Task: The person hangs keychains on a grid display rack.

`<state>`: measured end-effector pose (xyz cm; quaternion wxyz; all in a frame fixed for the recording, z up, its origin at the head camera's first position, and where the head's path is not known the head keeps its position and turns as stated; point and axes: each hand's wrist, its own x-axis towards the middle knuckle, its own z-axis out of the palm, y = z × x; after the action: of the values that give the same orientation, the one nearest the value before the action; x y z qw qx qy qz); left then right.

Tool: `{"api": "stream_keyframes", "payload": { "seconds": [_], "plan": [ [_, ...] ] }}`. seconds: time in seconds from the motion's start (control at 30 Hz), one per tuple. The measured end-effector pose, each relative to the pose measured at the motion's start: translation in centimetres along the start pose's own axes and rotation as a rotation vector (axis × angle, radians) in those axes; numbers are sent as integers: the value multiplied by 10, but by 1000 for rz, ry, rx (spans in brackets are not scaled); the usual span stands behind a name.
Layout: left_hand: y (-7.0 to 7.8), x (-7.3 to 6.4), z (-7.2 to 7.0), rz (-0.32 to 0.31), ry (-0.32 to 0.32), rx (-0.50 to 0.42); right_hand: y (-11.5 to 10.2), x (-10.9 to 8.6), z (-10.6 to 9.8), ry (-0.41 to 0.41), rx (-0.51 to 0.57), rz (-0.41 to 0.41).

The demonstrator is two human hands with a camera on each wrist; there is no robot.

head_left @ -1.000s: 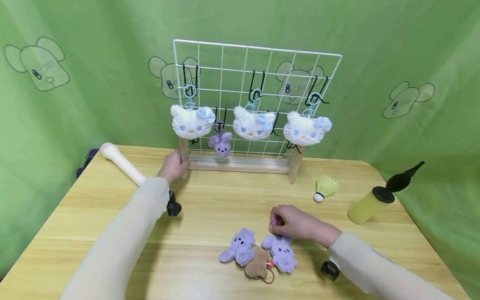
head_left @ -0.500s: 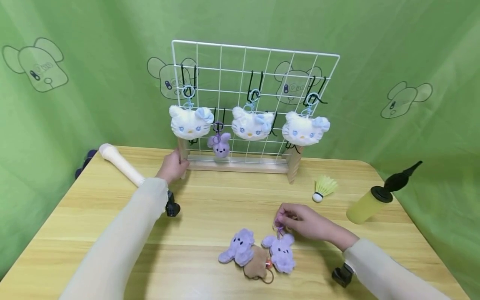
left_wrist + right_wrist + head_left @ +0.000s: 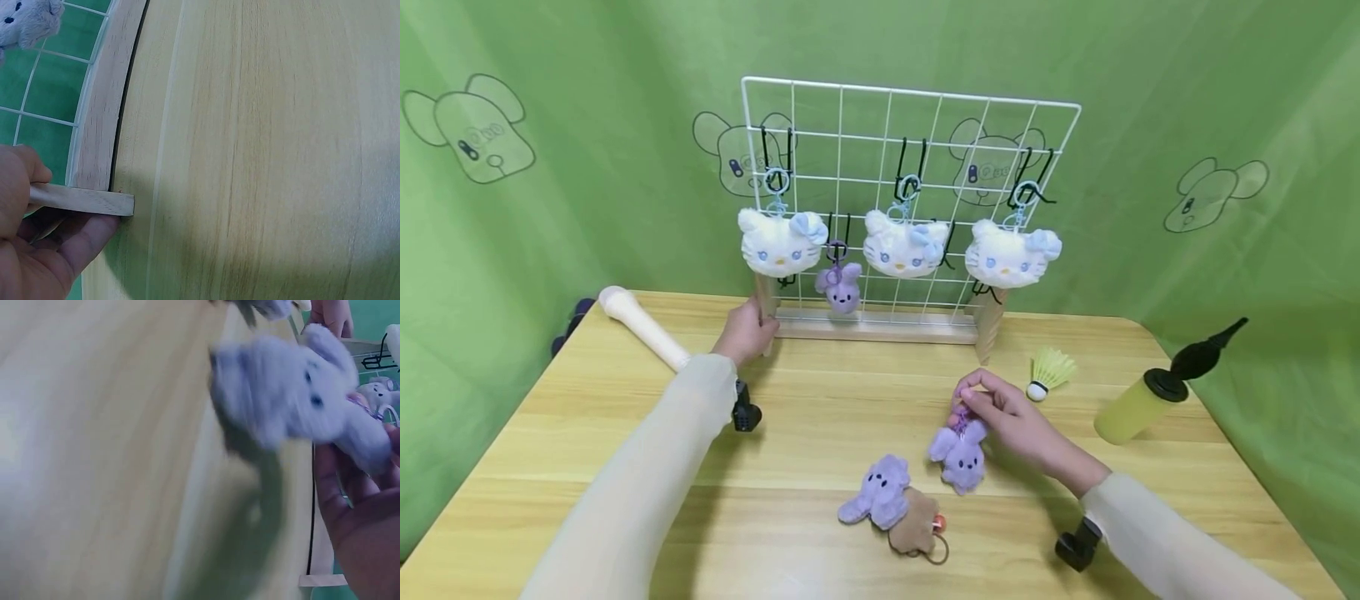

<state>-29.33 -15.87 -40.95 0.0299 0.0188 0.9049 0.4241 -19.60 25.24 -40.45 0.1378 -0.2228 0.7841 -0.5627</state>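
My right hand [image 3: 1003,412] pinches the ring of a purple plush bunny keychain [image 3: 961,458], which hangs below the fingers over the table. In the right wrist view the same bunny [image 3: 294,394] is blurred, with its ears by the fingers. At the left end of a white wire grid rack [image 3: 880,180], my left hand [image 3: 747,333] grips the wooden foot; thumb and fingers lie on either side of that foot [image 3: 94,201] in the left wrist view. A second purple bunny [image 3: 844,292] and several white plush cat heads [image 3: 901,246] hang from black hooks on the rack.
Near the front lie another purple plush [image 3: 877,492] and a brown plush [image 3: 916,521] with a cord loop, touching each other. A shuttlecock [image 3: 1049,373] and a yellow bottle with a black top [image 3: 1131,412] are at right. A pale rod [image 3: 643,327] lies at left.
My right hand has lifted the purple bunny keychain by its ring and moved it away from the other plushes, toward the rack. The left hand has stayed on the rack's foot.
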Motion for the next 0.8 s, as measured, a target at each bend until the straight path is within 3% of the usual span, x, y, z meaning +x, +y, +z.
{"api": "stream_keyframes", "payload": {
  "seconds": [0.3,0.8],
  "plan": [
    [1,1,0,3,-3,5,-22,18,-1,225,-33,-96],
    [0,0,1,-6,-1,13,-65,70,-10,410,-43,-273]
  ]
}}
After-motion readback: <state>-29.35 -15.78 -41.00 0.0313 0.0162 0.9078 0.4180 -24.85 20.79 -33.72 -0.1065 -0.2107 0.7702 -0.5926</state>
